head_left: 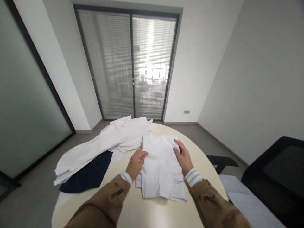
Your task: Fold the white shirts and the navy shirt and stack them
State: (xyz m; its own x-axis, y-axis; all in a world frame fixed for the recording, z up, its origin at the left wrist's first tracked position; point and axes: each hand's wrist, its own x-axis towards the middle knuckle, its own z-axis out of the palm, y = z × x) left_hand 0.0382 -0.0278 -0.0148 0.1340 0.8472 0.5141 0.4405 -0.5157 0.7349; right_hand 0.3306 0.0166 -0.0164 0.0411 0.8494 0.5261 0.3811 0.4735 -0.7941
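A white garment (162, 171), folded into a rough rectangle, lies on the round table in front of me. Its lower edge is uneven, and a loose layer sticks out at the lower left. At the garment's left edge is my left hand (136, 164), its fingers bent together on the cloth as in a light pinch. My right hand (183, 157) rests along the upper right edge, thumb and fingers apart and touching the fabric. The undersides of both hands' fingers are hidden.
Several white garments (102, 141) lie heaped on the table's left side, over a dark navy cloth (91, 174). The cream table (201, 158) has a curved edge. A black mesh chair (280, 171) stands at the right, with pale cloth (247, 199) on its seat. Glass doors (133, 63) are behind.
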